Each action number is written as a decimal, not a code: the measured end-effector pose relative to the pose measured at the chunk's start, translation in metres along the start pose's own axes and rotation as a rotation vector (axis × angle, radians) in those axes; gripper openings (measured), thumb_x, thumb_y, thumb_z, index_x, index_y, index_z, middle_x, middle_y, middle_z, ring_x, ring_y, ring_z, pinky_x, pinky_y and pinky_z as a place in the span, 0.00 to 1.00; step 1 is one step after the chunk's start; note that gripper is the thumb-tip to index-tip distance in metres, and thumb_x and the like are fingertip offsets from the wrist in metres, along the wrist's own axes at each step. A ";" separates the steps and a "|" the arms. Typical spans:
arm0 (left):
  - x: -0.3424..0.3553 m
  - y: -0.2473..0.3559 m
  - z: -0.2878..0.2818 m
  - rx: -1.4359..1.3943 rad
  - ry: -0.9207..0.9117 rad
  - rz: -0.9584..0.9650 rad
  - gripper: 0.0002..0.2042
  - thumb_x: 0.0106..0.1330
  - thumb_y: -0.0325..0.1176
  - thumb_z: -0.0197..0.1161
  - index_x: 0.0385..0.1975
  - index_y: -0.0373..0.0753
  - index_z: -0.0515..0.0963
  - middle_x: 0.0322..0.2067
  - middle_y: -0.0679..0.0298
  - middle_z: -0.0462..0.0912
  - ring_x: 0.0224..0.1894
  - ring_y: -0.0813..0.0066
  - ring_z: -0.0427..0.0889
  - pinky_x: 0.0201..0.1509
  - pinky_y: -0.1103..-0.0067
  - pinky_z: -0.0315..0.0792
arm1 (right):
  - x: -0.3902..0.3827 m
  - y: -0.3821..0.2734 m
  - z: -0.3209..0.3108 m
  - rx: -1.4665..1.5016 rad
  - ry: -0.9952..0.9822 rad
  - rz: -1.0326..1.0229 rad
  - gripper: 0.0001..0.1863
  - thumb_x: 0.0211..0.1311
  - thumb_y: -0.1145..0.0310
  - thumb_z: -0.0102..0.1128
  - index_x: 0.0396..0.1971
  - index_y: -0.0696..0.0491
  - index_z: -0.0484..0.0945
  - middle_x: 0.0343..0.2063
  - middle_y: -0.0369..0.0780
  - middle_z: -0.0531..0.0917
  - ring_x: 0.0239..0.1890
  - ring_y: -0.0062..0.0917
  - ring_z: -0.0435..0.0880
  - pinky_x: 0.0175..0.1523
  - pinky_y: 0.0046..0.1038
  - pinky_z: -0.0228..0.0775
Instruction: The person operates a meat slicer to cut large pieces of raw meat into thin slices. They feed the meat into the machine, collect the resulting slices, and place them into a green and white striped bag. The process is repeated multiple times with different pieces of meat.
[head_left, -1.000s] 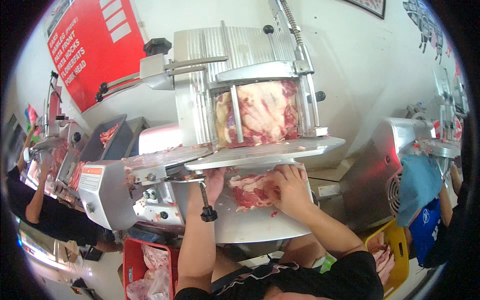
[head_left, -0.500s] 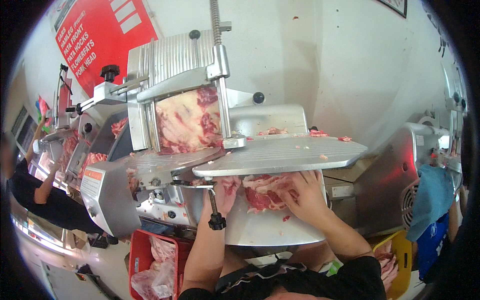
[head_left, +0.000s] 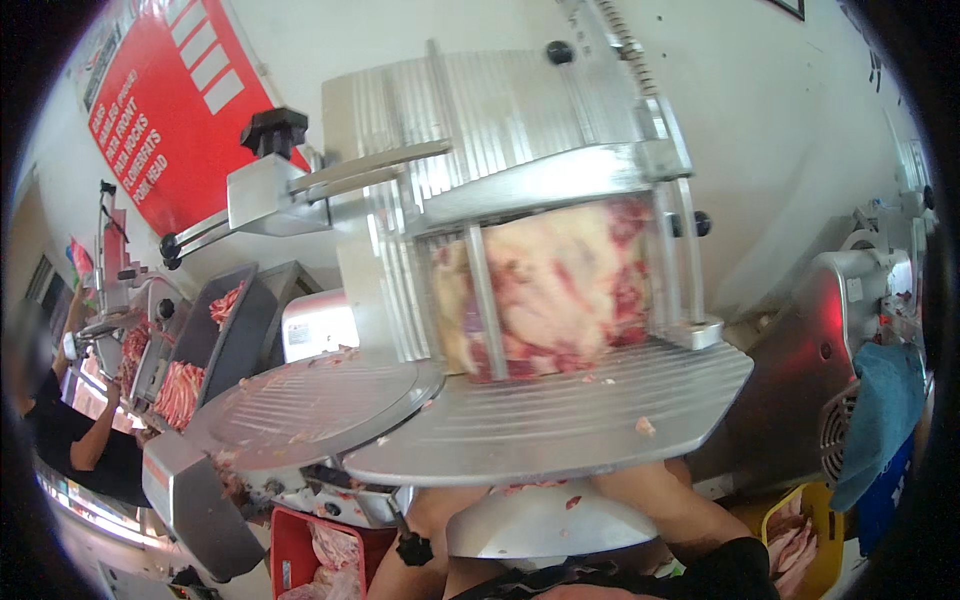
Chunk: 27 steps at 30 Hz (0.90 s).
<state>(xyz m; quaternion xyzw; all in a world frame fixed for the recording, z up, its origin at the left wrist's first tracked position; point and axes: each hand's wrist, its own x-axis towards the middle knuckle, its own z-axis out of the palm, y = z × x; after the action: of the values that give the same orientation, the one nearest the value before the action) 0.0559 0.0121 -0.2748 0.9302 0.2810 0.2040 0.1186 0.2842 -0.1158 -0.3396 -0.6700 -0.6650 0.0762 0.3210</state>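
Note:
A metal slicer's ridged carriage [head_left: 372, 135] holds a marbled meat block [head_left: 550, 285] with pale fat, blurred, above the flat plate [head_left: 590, 430]. The round blade cover [head_left: 280, 410] sits to the left. My left forearm [head_left: 430, 515] and my right forearm [head_left: 640, 495] reach beneath the plate, either side of the curved lower tray [head_left: 545, 530]. Both hands are hidden there, so I cannot see their fingers or what they hold. A few meat scraps show on the tray.
A grey tub [head_left: 240, 330] of sliced meat and a co-worker [head_left: 80, 430] at another slicer are at left. A red crate [head_left: 290, 555] and yellow crate [head_left: 830, 525] flank me below. Another slicer [head_left: 820, 310] with a blue cloth [head_left: 865, 420] stands at right.
The carriage with the meat swung left, then came back right. The view has shifted, so the plate sits lower and larger, covering my hands and most of the sliced meat seen earlier.

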 end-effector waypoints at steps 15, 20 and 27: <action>0.001 -0.068 0.036 -0.514 0.254 -0.358 0.20 0.66 0.42 0.65 0.52 0.36 0.80 0.52 0.48 0.82 0.53 0.47 0.79 0.63 0.61 0.68 | 0.000 -0.013 0.008 -0.086 -0.276 -0.113 0.24 0.60 0.55 0.63 0.55 0.47 0.79 0.48 0.44 0.84 0.49 0.45 0.82 0.55 0.56 0.68; -0.006 -0.058 0.044 -0.465 0.246 -0.365 0.20 0.66 0.42 0.65 0.52 0.36 0.80 0.51 0.48 0.82 0.53 0.47 0.79 0.63 0.61 0.68 | 0.018 -0.031 -0.015 -0.051 -0.190 -0.138 0.19 0.59 0.57 0.66 0.47 0.51 0.84 0.38 0.48 0.84 0.42 0.47 0.83 0.49 0.46 0.73; -0.020 -0.030 0.026 -0.059 0.021 -0.093 0.19 0.66 0.42 0.65 0.52 0.37 0.80 0.51 0.48 0.82 0.54 0.47 0.79 0.63 0.61 0.69 | 0.020 -0.038 -0.035 0.317 -0.152 -0.070 0.15 0.57 0.64 0.67 0.43 0.55 0.84 0.39 0.48 0.85 0.41 0.45 0.82 0.52 0.41 0.71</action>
<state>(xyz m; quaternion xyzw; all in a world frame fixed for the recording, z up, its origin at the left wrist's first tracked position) 0.0380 0.0224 -0.3139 0.9102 0.3189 0.2162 0.1522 0.2723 -0.1115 -0.2852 -0.5796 -0.6899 0.2193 0.3741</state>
